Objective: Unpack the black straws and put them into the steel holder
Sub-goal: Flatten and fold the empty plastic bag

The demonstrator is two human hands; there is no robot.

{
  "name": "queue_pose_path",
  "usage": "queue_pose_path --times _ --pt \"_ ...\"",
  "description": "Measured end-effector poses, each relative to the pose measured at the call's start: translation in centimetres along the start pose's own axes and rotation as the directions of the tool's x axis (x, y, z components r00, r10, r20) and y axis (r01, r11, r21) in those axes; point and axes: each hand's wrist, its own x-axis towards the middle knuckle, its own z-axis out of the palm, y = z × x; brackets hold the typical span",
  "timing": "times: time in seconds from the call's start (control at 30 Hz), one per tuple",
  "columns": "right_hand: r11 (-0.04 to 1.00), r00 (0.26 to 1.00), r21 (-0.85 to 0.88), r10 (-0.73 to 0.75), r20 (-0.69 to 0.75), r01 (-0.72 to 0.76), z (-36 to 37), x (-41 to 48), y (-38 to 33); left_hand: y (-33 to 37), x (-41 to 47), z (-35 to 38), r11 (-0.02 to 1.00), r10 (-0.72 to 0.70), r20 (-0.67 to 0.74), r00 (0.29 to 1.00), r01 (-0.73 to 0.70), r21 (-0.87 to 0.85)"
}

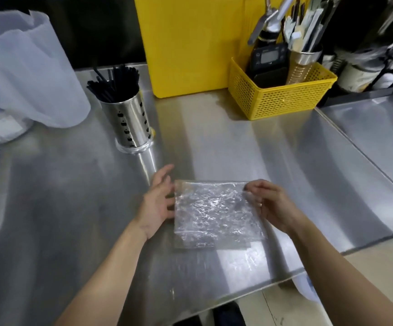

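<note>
Black straws (114,83) stand bunched in the perforated steel holder (129,123) at the back left of the steel counter. A crinkled, empty clear plastic bag (212,212) lies flat on the counter in front of me. My left hand (157,203) rests at the bag's left edge with fingers spread, touching it. My right hand (270,203) pinches the bag's upper right corner between thumb and fingers.
A yellow mesh basket (282,100) with a timer and a utensil cup stands at the back right. A yellow board (190,43) leans behind it. A translucent white bag (26,74) bulks at the far left. The counter's front edge (237,292) runs near my arms.
</note>
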Motion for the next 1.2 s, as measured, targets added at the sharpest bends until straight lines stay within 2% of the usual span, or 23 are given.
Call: queue_pose_path --times 0.1,0.2,0.27,0.33,0.43,0.5,0.63,0.73,0.87,1.03,1.2 --pt "0.984 0.989 -0.137 -0.122 -0.086 0.11 -1.5 -0.3 0.9 -1.1 0.4 1.6 0.991 -0.086 -0.052 0.995 0.091 0.097" --pt "0.98 0.965 -0.055 -0.196 -0.177 0.189 -2.4 -1.2 0.4 -2.1 0.4 3.6 0.959 -0.169 -0.055 0.984 0.177 0.221" --pt "0.977 0.943 -0.036 -0.213 -0.254 0.211 -3.1 -1.8 -0.2 -2.7 0.4 4.6 0.942 -0.181 -0.024 0.983 0.18 0.282" --pt "0.98 0.949 0.013 -0.187 -0.255 0.197 -3.9 -2.6 -0.9 -3.2 0.3 6.0 0.94 -0.11 -0.073 0.991 0.127 0.317" --pt "0.992 0.986 0.052 -0.104 -0.131 0.111 -5.8 -4.3 -1.9 -3.7 0.0 9.2 0.945 0.007 -0.144 0.99 0.04 0.324" --pt "0.995 0.993 -0.036 -0.095 -0.071 0.093 -7.4 -5.6 -2.5 -4.2 -0.2 11.7 0.934 0.095 -0.152 0.984 -0.035 0.355" --pt "0.972 0.978 -0.174 -0.179 -0.108 0.158 -13.0 -8.1 -3.5 -6.8 -0.1 18.0 0.883 0.218 -0.125 0.968 -0.14 0.448" --pt "0.936 0.942 -0.273 -0.278 -0.19 0.222 -18.9 -10.7 -4.6 -10.1 -0.6 24.9 0.835 0.267 -0.084 0.96 -0.187 0.518" --pt "0.929 0.874 -0.277 -0.337 -0.35 0.247 -28.1 -16.2 -5.2 -15.9 -0.3 34.2 0.79 0.27 0.009 0.963 -0.227 0.569" --pt "0.968 0.806 -0.178 -0.246 -0.539 0.177 -37.1 -22.5 -3.8 -22.3 0.8 41.6 0.681 0.189 0.157 0.969 -0.244 0.691" --pt "0.985 0.681 -0.144 -0.169 -0.712 0.093 -42.3 -24.5 -0.3 -28.1 2.4 43.6 0.687 0.08 0.105 0.991 -0.13 0.714"
